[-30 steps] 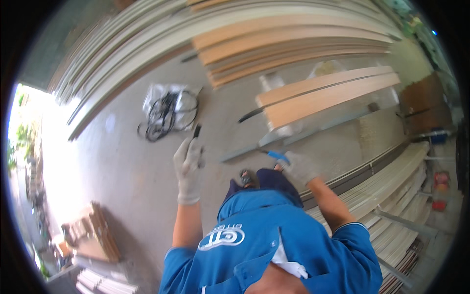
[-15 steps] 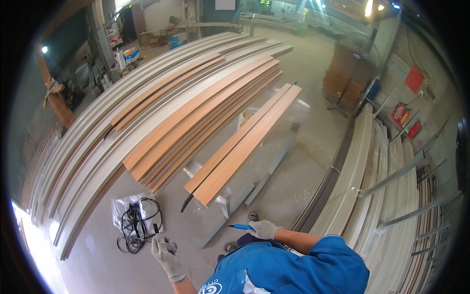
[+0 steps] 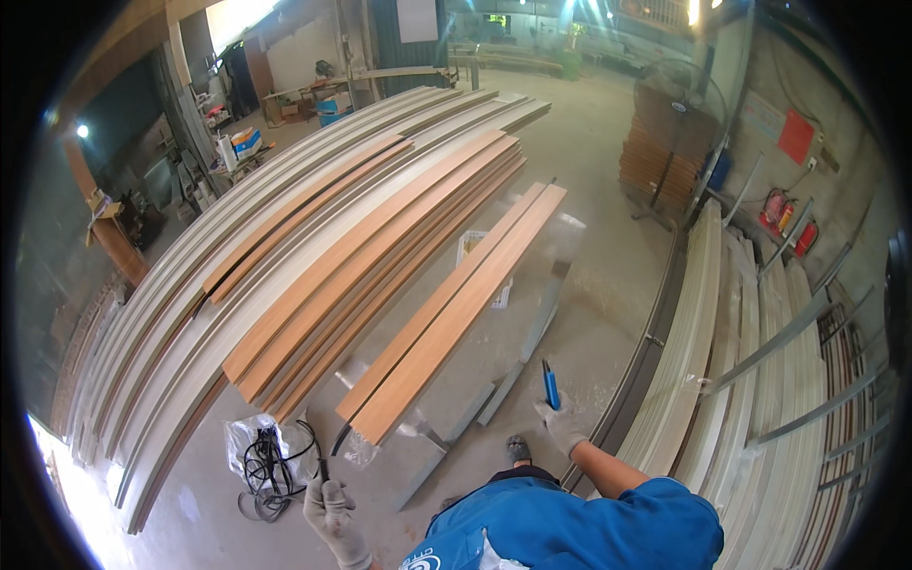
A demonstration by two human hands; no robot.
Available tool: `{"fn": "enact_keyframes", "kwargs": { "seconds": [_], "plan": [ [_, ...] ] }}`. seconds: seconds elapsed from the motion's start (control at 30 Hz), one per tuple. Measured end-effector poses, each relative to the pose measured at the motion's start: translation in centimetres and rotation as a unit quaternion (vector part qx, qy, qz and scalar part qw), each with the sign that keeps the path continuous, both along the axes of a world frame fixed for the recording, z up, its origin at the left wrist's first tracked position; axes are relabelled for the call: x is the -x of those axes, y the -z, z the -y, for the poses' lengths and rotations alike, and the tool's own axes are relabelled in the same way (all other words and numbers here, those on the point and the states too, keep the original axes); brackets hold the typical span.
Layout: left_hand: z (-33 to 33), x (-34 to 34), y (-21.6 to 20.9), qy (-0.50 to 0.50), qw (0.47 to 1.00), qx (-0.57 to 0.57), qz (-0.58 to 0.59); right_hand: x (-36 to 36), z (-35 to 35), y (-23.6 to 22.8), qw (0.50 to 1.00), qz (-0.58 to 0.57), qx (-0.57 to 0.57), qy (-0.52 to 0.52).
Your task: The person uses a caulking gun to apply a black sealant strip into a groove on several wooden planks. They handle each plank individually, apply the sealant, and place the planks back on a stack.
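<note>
My left hand point(image 3: 331, 511), in a pale work glove, is closed on the end of a black strip point(image 3: 323, 468). A loose tangle of black strip point(image 3: 268, 467) lies on a clear plastic bag point(image 3: 245, 439) by that hand. My right hand point(image 3: 563, 425), gloved too, grips a blue utility knife point(image 3: 551, 388) with its dark tip pointing up and away. Ahead lie two long wood-coloured planks point(image 3: 456, 302) side by side on supports. A black strip runs along the gap between them and pokes out at the near end.
Long white and wood-toned boards point(image 3: 380, 249) are stacked to the left. A grey metal beam point(image 3: 446, 470) lies near my feet. To the right, pale profiles point(image 3: 698, 351) rest in a metal rack point(image 3: 774, 334). A large fan point(image 3: 677, 106) stands before stacked brown boards point(image 3: 655, 174).
My right hand has swung outward to the right, turning the knife from pointing left to pointing up. My left hand has moved slightly right and lower, still holding the strip. The view has shifted.
</note>
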State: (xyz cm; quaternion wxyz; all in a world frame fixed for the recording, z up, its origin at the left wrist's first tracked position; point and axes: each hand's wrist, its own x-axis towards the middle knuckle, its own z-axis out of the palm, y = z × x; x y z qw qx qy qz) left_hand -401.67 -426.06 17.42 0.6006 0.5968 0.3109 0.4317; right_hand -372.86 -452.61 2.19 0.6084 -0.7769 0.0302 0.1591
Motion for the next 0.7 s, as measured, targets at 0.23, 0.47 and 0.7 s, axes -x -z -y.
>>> {"fn": "enact_keyframes", "kwargs": {
  "seconds": [0.23, 0.47, 0.7],
  "plan": [
    [7.1, -13.6, -2.7, 0.159, 0.922, -0.337, -0.103, -4.7, -3.5, -12.4, 0.851, -0.075, -0.409, -0.320],
    [10.4, -22.1, -1.6, 0.265, 0.916, -0.232, -0.192, -8.2, -2.5, -15.0, 0.833, -0.183, -0.347, -0.389],
    [12.2, -25.5, 0.8, 0.281, 0.925, -0.154, -0.203, -12.8, -1.0, -13.8, 0.856, -0.168, -0.293, -0.392]
  ]
}}
